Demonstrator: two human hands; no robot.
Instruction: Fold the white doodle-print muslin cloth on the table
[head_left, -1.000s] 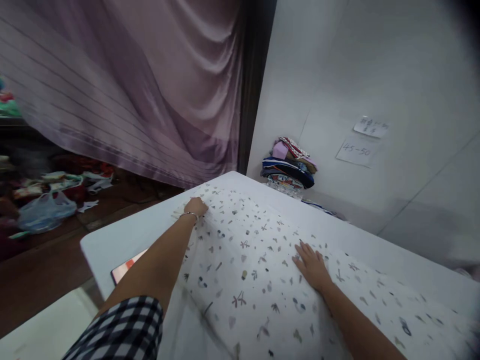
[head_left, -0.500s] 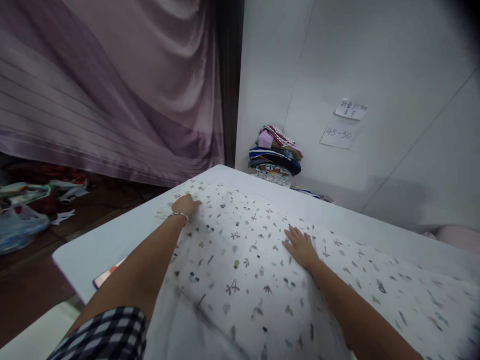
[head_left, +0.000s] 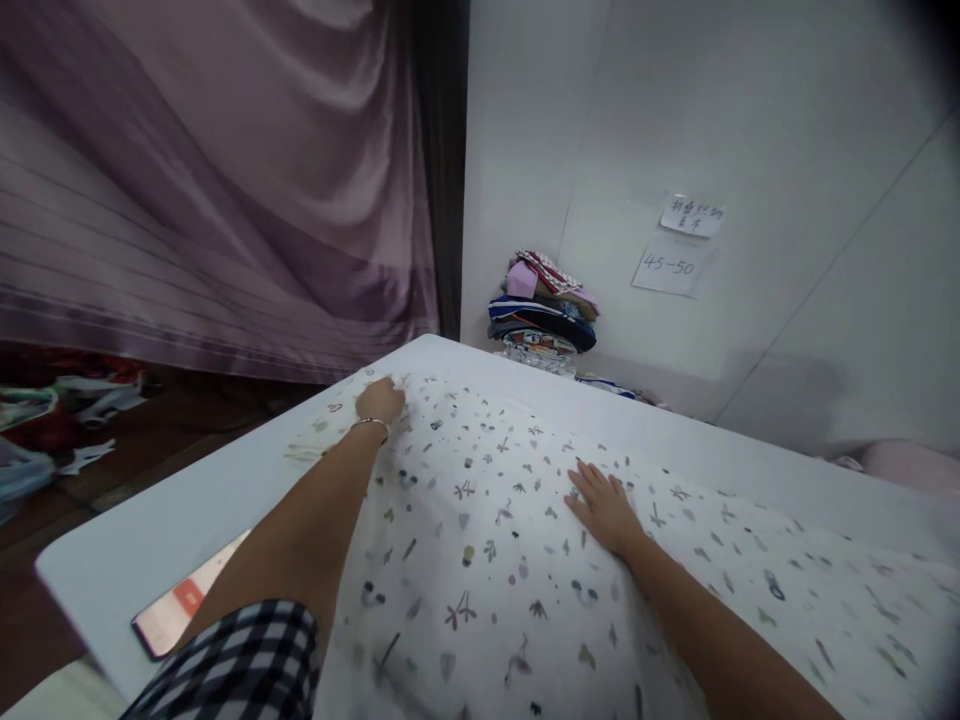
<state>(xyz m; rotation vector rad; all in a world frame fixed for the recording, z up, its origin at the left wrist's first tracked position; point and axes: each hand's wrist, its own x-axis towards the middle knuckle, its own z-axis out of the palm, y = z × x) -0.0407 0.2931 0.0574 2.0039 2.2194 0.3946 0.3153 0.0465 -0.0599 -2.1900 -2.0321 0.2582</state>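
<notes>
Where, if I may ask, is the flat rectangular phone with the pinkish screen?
In the head view's lower left, the phone lies on the white table, partly hidden behind the left forearm.

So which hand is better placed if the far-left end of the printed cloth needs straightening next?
Probably the left hand: it rests near that end of the printed cloth. The right hand lies spread on the cloth too, but farther to the right.

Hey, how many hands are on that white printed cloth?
2. The left hand, its fingers mostly hidden, is toward the far left end of the cloth; the right hand lies palm down, fingers spread, farther right. No others show.
</notes>
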